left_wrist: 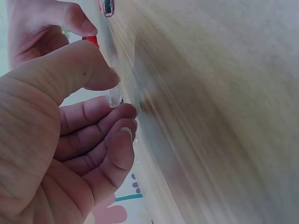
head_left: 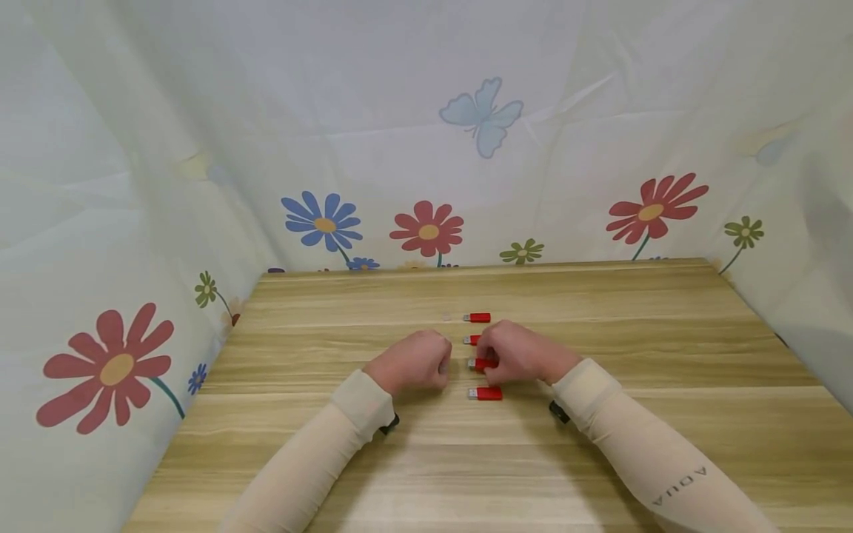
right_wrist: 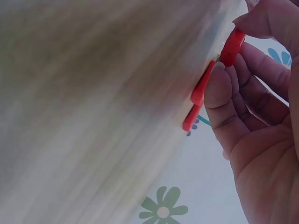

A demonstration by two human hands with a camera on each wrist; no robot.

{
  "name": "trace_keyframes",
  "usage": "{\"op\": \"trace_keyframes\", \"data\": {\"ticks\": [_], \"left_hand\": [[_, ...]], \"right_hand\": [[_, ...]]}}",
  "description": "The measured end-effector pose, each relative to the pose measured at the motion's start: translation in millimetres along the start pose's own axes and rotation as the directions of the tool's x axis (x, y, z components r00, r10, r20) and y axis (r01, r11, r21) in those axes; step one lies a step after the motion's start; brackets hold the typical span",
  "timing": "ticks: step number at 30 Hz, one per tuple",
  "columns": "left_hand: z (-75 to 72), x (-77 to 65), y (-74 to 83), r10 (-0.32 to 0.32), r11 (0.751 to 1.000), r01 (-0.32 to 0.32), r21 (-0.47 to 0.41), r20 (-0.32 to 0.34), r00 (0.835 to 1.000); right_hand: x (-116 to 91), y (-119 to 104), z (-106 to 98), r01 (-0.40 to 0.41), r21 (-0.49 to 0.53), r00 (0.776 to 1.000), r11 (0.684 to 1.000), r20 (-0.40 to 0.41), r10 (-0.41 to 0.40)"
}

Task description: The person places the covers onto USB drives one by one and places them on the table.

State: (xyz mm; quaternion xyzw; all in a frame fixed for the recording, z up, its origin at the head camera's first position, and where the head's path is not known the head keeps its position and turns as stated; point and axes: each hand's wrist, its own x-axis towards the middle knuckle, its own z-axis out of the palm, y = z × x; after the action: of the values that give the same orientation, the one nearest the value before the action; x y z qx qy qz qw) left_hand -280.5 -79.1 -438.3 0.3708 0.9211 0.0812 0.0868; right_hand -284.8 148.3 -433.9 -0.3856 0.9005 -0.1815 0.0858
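My left hand (head_left: 415, 361) pinches a small clear plastic cap (left_wrist: 115, 96) between thumb and fingertips, low over the wooden table. Facing it, my right hand (head_left: 523, 354) holds a red USB stick (right_wrist: 232, 46) between thumb and fingers. The metal plug of this stick points left, toward the left hand, and the cap is apart from it in the head view. Just nearer to me lies another red USB stick (head_left: 489, 394), its plug bare. Beyond the held one are a partly covered red stick (head_left: 472, 340) and a farther one (head_left: 480, 317).
A small clear piece (head_left: 446, 317) lies left of the farthest stick, too faint to make out fully. The wood-grain table (head_left: 300, 444) meets a white curtain (head_left: 373, 133) printed with flowers and a butterfly at the back and sides.
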Motion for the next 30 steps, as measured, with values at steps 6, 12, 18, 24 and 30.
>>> {"op": "trace_keyframes", "data": {"ticks": [6, 12, 18, 24, 30], "left_hand": [[-2.9, -3.4, 2.8, -0.030, 0.997, 0.030, -0.065, -0.006, 1.000], [-6.4, -5.3, 5.5, -0.054, 0.995, 0.053, -0.087, -0.011, 0.998], [-7.6, -5.3, 5.8, -0.046, 0.996, 0.042, -0.083, -0.041, 0.998], [-10.1, -5.2, 5.9, -0.044, 0.996, 0.041, -0.076, -0.045, 0.998], [-13.5, -5.7, 7.1, -0.057, 0.994, 0.054, -0.093, -0.034, 0.998]], "right_hand": [[-2, -2, -3, -0.021, -0.001, 1.000, 1.000, 0.009, 0.021], [-3, -2, -4, -0.007, -0.008, 1.000, 1.000, 0.002, 0.007], [-4, -6, -8, -0.008, -0.019, 1.000, 1.000, -0.007, 0.008], [-4, -8, -10, 0.009, -0.030, 1.000, 1.000, -0.010, -0.009], [-4, -10, -10, 0.005, -0.038, 1.000, 0.999, -0.018, -0.006]]}}
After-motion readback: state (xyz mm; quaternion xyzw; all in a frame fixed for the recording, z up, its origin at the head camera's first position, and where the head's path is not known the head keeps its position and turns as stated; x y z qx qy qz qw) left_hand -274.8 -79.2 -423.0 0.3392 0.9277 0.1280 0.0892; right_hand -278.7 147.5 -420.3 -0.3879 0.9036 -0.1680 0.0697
